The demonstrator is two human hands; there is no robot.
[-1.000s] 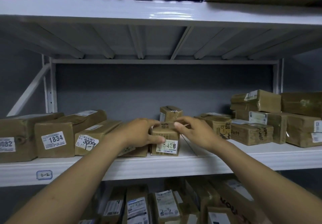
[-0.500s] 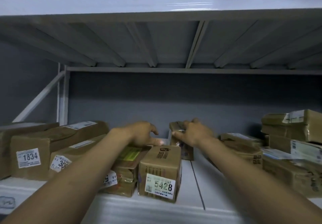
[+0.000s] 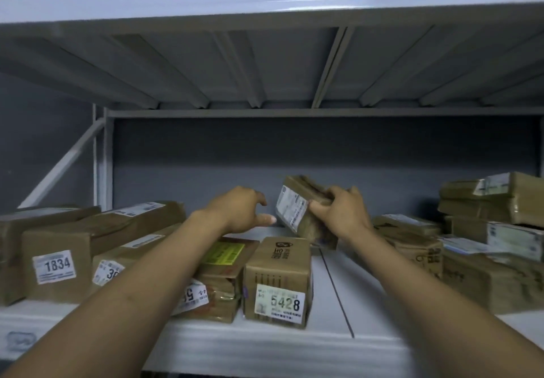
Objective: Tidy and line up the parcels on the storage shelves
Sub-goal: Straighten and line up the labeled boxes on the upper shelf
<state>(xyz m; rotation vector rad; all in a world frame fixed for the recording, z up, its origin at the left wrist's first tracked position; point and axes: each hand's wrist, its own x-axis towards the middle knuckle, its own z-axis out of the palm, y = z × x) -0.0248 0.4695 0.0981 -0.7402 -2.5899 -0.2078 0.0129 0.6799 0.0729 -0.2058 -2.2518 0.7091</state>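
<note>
My right hand (image 3: 341,211) grips a small brown parcel (image 3: 297,204) with a white label and holds it tilted above the white shelf (image 3: 265,345), behind the box labelled 5428 (image 3: 278,279). My left hand (image 3: 240,209) hovers just left of that parcel with relaxed fingers and holds nothing. Under my left forearm lies a flat parcel with a yellow-green sticker (image 3: 223,263). To the left stand the box marked 1834 (image 3: 59,257) and a long box (image 3: 123,257) with a partly hidden number.
A stack of brown parcels (image 3: 494,230) fills the right side of the shelf. More boxes (image 3: 412,245) sit close beside my right wrist. A bare strip of shelf runs between the 5428 box and the right stack. The upper shelf (image 3: 265,0) hangs overhead.
My right hand has lifted the small parcel off the shelf and tilted it. My left hand has come off the 5428 box and risen. The view has moved closer to the shelf.
</note>
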